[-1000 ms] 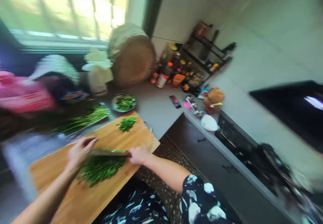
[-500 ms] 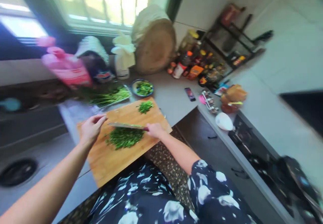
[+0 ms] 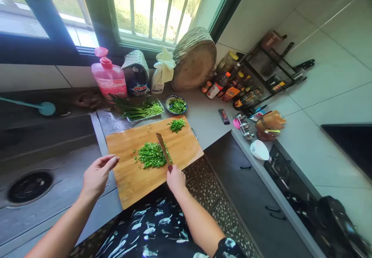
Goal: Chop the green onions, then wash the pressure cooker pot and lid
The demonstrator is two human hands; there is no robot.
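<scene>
My right hand point(image 3: 176, 179) is closed round the dark handle of a kitchen knife point(image 3: 163, 147). Its blade points away from me, along the right side of a heap of finely chopped greens point(image 3: 151, 156) on the wooden cutting board point(image 3: 136, 192). My left hand point(image 3: 97, 174) hovers over the board's left edge, apart from the heap. Its thumb and fingertips are pinched together; whether anything small is between them I cannot make out. A smaller pile of chopped greens point(image 3: 176, 125) lies at the board's far right corner.
Behind the board stand a tray of long green stalks point(image 3: 142, 110) and a patterned bowl point(image 3: 167, 104) of cut greens. To the left is a sink point(image 3: 66, 153). A phone point(image 3: 223, 116), sauce bottles point(image 3: 218, 85) and a stove point(image 3: 280, 161) are on the right.
The knife has swung from lying crosswise over the heap to pointing away at its right side. My right hand has come nearer to me; my left hand has moved back and left, off the heap.
</scene>
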